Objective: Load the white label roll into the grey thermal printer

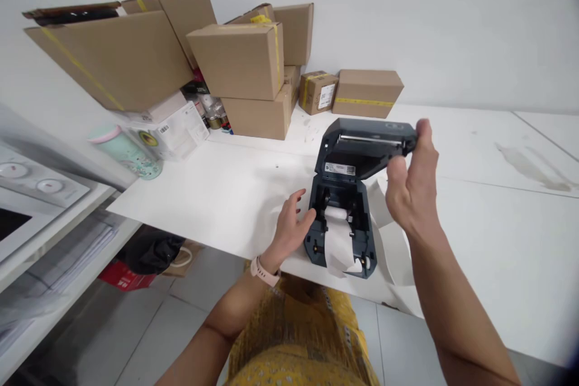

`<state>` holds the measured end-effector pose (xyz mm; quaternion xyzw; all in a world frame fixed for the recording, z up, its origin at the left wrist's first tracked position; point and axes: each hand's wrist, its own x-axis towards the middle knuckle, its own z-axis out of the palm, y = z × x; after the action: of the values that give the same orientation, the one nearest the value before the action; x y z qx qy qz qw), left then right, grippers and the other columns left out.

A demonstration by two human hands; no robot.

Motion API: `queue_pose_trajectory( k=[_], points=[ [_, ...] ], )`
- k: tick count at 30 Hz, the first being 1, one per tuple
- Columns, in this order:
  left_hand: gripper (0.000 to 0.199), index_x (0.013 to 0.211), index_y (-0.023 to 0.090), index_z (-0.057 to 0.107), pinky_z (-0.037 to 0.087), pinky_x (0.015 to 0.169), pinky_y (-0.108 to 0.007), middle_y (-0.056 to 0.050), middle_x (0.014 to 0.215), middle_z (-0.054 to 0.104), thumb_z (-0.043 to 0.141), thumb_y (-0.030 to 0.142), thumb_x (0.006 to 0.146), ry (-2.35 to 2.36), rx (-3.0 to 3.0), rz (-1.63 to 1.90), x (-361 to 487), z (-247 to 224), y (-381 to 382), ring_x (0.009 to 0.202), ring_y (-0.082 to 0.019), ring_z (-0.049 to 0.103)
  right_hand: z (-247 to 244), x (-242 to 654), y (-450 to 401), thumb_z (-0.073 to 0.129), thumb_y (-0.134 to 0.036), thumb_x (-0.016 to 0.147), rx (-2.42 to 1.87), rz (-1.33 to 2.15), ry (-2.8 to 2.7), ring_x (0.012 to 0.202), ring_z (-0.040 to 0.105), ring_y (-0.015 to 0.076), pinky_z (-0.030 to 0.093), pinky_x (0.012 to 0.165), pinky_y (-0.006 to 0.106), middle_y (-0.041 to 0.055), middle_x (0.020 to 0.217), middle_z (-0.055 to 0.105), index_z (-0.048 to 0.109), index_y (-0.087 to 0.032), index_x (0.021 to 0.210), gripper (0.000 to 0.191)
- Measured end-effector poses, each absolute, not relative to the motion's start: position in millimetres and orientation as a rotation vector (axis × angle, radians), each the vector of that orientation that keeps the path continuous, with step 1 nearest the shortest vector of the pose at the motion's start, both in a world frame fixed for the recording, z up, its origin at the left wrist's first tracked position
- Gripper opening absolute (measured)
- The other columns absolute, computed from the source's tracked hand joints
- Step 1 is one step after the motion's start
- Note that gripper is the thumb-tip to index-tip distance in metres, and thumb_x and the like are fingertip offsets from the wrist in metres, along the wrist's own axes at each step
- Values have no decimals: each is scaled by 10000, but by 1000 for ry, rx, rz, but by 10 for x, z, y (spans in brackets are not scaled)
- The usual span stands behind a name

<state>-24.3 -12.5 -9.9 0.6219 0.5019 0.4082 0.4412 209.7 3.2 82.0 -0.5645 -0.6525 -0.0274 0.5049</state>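
Observation:
A dark label printer [365, 223] stands on the white table near its front edge. Its lid [357, 148] is raised, and a white paper roll [335, 213] lies inside, with a strip of paper [339, 247] hanging over the front. My right hand [414, 181] grips the right corner of the raised lid between thumb and fingers. At the printer's left side is my left hand [293, 223], its fingers apart and its thumb at the edge of the base. Loose white paper [395, 250] curls along the printer's right side.
Cardboard boxes [239, 60] are stacked at the back left, and two smaller ones [368, 91] stand by the wall. A mint tumbler [129, 154] leans near a white box [176, 132]. At the far left is a white appliance [40, 184] with knobs.

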Motion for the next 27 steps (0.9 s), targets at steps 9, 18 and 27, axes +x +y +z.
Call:
queue_pose_trajectory(
  k=[9, 18, 27],
  points=[
    [720, 1573, 231, 333, 456, 1114, -530, -150, 1584, 501, 617, 300, 915, 1299, 1662, 790, 0, -5, 50, 1402, -376, 530, 1013, 2169, 500, 486, -514, 1012, -1395, -215, -1545, 1489, 425, 358, 367, 1198, 607, 203, 1618, 417, 340, -176, 1592, 687],
    [708, 1550, 203, 364, 486, 1076, -494, -144, 1503, 579, 610, 241, 887, 1379, 1710, 793, 31, 22, 48, 1333, -350, 586, 727, 2029, 225, 404, -216, 1021, -1590, 250, -2633, 1093, 721, 254, 547, 929, 369, 97, 1179, 775, 733, -224, 1184, 367],
    [814, 1646, 174, 149, 519, 918, -408, -136, 1186, 720, 445, 81, 894, 1323, 1886, 771, -3, -39, 74, 972, -269, 707, 471, 1791, 390, 586, -97, 830, -1581, 434, -2957, 950, 744, 325, 517, 905, 415, 160, 950, 792, 749, -159, 1163, 376]
  ],
)
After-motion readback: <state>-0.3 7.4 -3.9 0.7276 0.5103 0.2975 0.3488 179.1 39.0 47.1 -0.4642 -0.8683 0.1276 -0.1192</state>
